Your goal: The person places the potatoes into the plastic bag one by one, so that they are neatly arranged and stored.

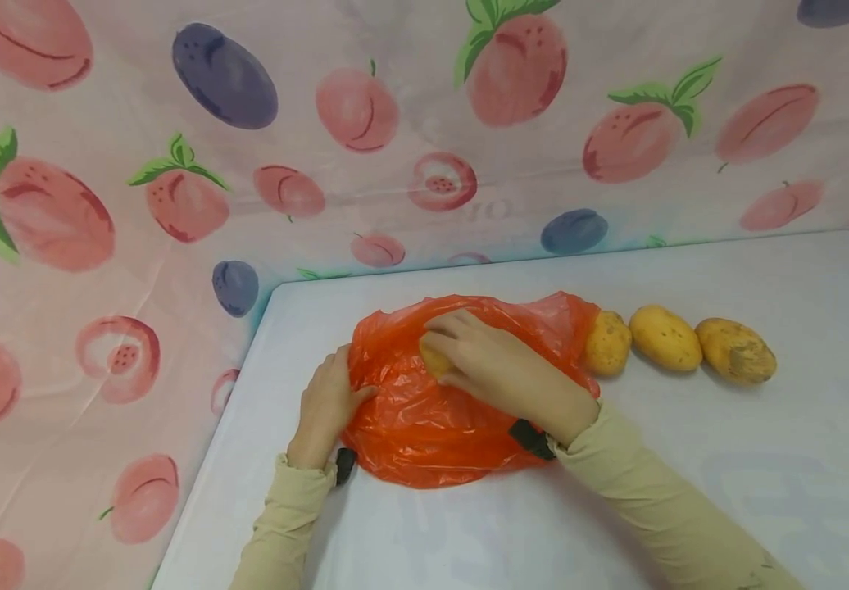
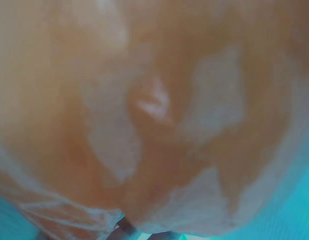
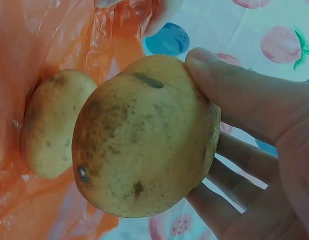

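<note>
An orange-red plastic bag (image 1: 410, 447) lies spread on the white table with its mouth gaping. My right hand (image 1: 491, 360) grips a yellow potato (image 1: 433, 359) over the bag's opening. In the right wrist view this potato (image 3: 144, 145) shows dark specks, with the thumb on one side and the fingers on the other. Behind it, a second potato (image 3: 57, 125) rests against the orange plastic. At the bag's left edge my left hand (image 1: 327, 401) holds the rim, thumb on the inner side. Blurred orange plastic (image 2: 159, 180) fills the left wrist view.
Three potatoes stand in a row right of the bag: a near one (image 1: 607, 344) against its edge, a middle one (image 1: 665, 338) and a browner one (image 1: 736, 352). A fruit-print cloth (image 1: 395, 49) hangs behind and left of the white table (image 1: 690, 459).
</note>
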`<action>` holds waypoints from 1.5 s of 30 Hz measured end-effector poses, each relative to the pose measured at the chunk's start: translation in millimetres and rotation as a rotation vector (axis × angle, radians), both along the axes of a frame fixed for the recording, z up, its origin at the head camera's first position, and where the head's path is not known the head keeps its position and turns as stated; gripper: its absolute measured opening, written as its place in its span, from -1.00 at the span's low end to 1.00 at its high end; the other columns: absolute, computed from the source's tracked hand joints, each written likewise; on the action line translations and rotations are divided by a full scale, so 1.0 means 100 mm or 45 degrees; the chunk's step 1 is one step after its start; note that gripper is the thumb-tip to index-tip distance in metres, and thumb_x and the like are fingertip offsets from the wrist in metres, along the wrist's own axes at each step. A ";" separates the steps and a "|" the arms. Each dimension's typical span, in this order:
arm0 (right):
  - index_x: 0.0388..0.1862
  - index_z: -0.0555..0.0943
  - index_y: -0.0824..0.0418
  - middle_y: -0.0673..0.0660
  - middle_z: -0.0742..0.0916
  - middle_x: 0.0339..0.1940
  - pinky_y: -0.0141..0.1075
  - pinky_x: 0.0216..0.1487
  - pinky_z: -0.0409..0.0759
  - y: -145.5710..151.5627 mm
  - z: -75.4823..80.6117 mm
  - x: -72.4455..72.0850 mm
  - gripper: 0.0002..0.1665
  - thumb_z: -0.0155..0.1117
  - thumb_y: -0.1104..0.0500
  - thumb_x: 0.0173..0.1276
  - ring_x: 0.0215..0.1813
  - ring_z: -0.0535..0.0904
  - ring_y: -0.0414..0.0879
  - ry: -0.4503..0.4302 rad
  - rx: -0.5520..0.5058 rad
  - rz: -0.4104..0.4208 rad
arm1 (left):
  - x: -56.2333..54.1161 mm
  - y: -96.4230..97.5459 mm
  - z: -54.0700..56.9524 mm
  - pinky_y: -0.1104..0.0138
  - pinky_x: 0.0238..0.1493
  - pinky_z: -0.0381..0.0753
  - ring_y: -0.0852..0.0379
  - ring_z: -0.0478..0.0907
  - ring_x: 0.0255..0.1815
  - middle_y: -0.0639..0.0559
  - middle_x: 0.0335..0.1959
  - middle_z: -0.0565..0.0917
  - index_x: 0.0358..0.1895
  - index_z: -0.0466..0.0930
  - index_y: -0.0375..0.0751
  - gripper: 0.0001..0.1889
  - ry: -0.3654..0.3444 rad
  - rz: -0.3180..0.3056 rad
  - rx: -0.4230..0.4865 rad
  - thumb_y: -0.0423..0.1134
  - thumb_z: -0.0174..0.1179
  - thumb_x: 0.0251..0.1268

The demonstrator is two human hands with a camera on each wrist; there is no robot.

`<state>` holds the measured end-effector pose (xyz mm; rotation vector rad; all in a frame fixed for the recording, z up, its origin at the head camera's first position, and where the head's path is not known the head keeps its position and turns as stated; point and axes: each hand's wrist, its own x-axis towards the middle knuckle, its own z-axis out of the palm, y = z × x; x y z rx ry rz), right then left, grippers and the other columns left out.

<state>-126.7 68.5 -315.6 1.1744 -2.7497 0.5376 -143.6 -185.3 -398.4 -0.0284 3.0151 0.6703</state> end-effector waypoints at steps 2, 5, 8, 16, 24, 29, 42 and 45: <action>0.18 0.59 0.17 0.10 0.59 0.23 -0.22 0.26 0.56 -0.04 -0.02 -0.01 -0.47 0.48 0.11 0.24 0.30 0.43 -0.02 0.008 0.012 0.009 | 0.00 0.00 0.01 -0.09 0.18 0.56 -0.18 0.48 0.13 -0.25 0.20 0.52 0.39 0.25 -0.30 -0.20 -0.002 0.004 0.002 -0.18 0.46 0.14; 0.23 0.57 0.18 0.11 0.58 0.25 -0.21 0.25 0.57 -0.09 -0.04 -0.03 -0.42 0.48 0.10 0.25 0.31 0.43 -0.01 0.012 0.038 0.012 | 0.00 0.01 0.01 -0.08 0.20 0.55 -0.18 0.48 0.12 -0.24 0.19 0.52 0.39 0.24 -0.29 -0.21 -0.006 0.009 -0.003 -0.17 0.46 0.15; 0.25 0.57 0.18 0.11 0.58 0.26 -0.20 0.25 0.57 -0.14 -0.06 -0.04 -0.40 0.48 0.09 0.24 0.32 0.43 -0.01 -0.001 0.056 0.013 | 0.00 0.00 0.01 -0.07 0.20 0.55 -0.18 0.48 0.12 -0.25 0.19 0.52 0.39 0.24 -0.30 -0.21 -0.002 0.003 -0.011 -0.17 0.45 0.15; 0.22 0.60 0.16 0.12 0.61 0.25 -0.12 0.26 0.56 -0.30 -0.12 -0.07 -0.43 0.48 0.05 0.24 0.31 0.46 0.02 0.029 0.083 0.019 | 0.01 -0.01 0.01 -0.07 0.16 0.59 -0.18 0.50 0.09 -0.26 0.16 0.54 0.38 0.26 -0.32 -0.21 0.020 -0.016 -0.026 -0.16 0.47 0.14; 0.23 0.59 0.17 0.12 0.60 0.26 -0.20 0.30 0.53 -0.41 -0.20 -0.10 -0.42 0.45 0.03 0.27 0.32 0.47 0.01 0.042 0.094 0.047 | 0.00 -0.02 0.01 -0.06 0.15 0.59 -0.19 0.49 0.09 -0.27 0.16 0.53 0.38 0.25 -0.33 -0.21 0.029 -0.025 -0.038 -0.17 0.45 0.15; 0.24 0.59 0.19 0.13 0.60 0.27 -0.21 0.30 0.53 -0.47 -0.26 -0.14 -0.43 0.45 0.05 0.28 0.32 0.47 0.01 0.009 0.104 0.052 | 0.00 -0.01 0.01 -0.06 0.13 0.60 -0.19 0.50 0.07 -0.27 0.14 0.55 0.37 0.26 -0.33 -0.23 0.042 -0.030 -0.040 -0.18 0.46 0.15; 0.28 0.57 0.18 0.10 0.59 0.27 -0.24 0.35 0.48 -0.61 -0.39 -0.19 -0.44 0.41 0.07 0.33 0.33 0.45 -0.02 -0.072 0.115 0.078 | 0.02 0.00 0.01 -0.07 0.07 0.63 -0.19 0.52 0.05 -0.26 0.12 0.56 0.36 0.29 -0.32 -0.25 0.059 -0.018 -0.038 -0.19 0.46 0.15; 0.26 0.57 0.19 0.10 0.60 0.26 -0.25 0.33 0.49 -0.62 -0.42 -0.20 -0.46 0.41 0.09 0.33 0.32 0.45 -0.03 -0.063 0.096 0.084 | 0.02 -0.01 0.01 -0.09 0.05 0.63 -0.20 0.52 0.06 -0.26 0.13 0.56 0.37 0.30 -0.31 -0.25 0.055 -0.015 -0.036 -0.18 0.45 0.16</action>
